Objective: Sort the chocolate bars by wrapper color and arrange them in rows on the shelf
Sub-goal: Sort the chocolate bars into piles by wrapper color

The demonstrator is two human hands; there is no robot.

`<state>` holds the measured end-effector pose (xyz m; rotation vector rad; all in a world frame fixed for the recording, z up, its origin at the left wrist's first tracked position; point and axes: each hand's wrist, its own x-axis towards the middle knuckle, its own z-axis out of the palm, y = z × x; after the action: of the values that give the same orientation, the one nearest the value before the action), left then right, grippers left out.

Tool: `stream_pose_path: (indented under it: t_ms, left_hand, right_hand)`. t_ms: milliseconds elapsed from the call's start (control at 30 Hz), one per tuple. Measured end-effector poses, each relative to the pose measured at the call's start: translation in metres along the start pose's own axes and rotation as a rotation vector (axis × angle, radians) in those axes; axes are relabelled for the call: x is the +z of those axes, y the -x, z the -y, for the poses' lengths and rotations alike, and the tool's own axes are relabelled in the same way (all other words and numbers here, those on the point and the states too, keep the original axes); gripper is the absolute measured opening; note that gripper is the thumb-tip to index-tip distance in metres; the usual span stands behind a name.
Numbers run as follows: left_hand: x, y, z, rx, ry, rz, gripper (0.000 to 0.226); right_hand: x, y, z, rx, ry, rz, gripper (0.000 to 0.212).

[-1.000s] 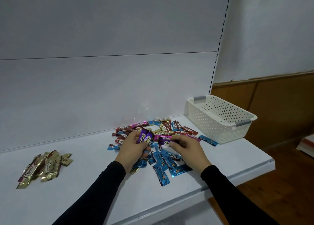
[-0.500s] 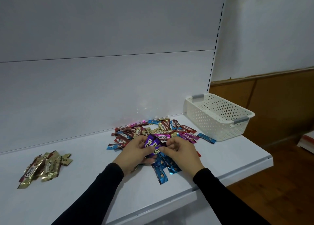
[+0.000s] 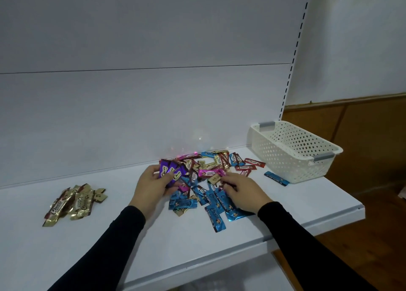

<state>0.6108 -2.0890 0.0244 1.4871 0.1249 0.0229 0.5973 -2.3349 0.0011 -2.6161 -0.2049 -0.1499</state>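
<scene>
Both hands have parted: the left hand (image 3: 153, 184) grips shiny purple foil-wrapped chocolate bars (image 3: 170, 172) above the white shelf (image 3: 307, 205); the right hand (image 3: 242, 191), fingers curled, picks at the mixed pile (image 3: 211, 180). Light, slippery wrappers; pinch them mid-length.

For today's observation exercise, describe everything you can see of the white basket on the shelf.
The white basket is a rectangular tub that looks like plastic, its walls pierced all over with small round holes. A grey handle piece sits on the rim at each short end. It stands upright at the right end of the shelf, angled to the shelf's front edge, with one corner near the back panel. Nothing shows inside it. Neither hand touches it; a blue bar lies just in front of its near wall.
</scene>
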Motion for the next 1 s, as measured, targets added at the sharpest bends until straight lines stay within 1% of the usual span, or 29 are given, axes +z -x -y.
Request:
stream_pose_path:
  t_ms: [67, 100, 133, 200, 267, 433, 533, 600, 700, 833, 967, 1000]
  left_hand:
    - [-0.009, -0.001, -0.002, 0.019, -0.006, -0.013, 0.016]
    - [-0.014, -0.001, -0.002, 0.027, -0.001, -0.016, 0.015]
    - [-0.018, -0.001, -0.003, 0.031, 0.001, -0.021, 0.013]
    - [-0.025, 0.0, -0.004, 0.032, -0.005, -0.033, 0.011]
    - [-0.032, 0.001, -0.005, 0.04, -0.006, -0.038, 0.013]
    - [-0.058, 0.003, -0.011, 0.059, 0.016, -0.055, 0.019]
    - [-0.082, 0.01, -0.015, 0.106, -0.011, -0.078, 0.015]
    - [-0.104, 0.019, -0.019, 0.137, -0.043, -0.11, 0.017]
    - [-0.141, 0.037, -0.026, 0.174, -0.116, -0.192, 0.018]
    - [-0.21, 0.059, -0.029, 0.245, -0.282, -0.362, 0.024]
    - [-0.291, 0.08, -0.025, 0.217, -0.417, -0.563, 0.023]
    - [-0.311, 0.087, -0.023, 0.211, -0.468, -0.622, 0.026]
  right_hand:
    - [0.003, -0.002, 0.005, -0.044, -0.022, 0.057, 0.038]
    - [0.005, -0.003, 0.007, -0.052, -0.065, 0.055, 0.038]
    - [0.006, -0.003, 0.008, -0.05, -0.134, 0.02, 0.037]
    - [0.004, -0.002, 0.01, -0.002, -0.298, -0.125, 0.036]
    - [0.001, -0.001, 0.013, 0.038, -0.379, -0.224, 0.032]
    - [0.003, -0.005, 0.038, -0.095, -0.281, -0.205, 0.025]
    - [0.011, -0.014, 0.071, -0.217, -0.205, -0.171, 0.027]
    - [0.021, -0.02, 0.099, -0.31, -0.189, -0.151, 0.028]
    - [0.043, -0.029, 0.142, -0.435, -0.167, -0.111, 0.031]
    - [0.08, -0.037, 0.204, -0.578, -0.095, -0.012, 0.041]
    - [0.119, -0.043, 0.274, -0.692, -0.105, 0.087, 0.044]
    - [0.131, -0.043, 0.293, -0.718, -0.099, 0.112, 0.045]
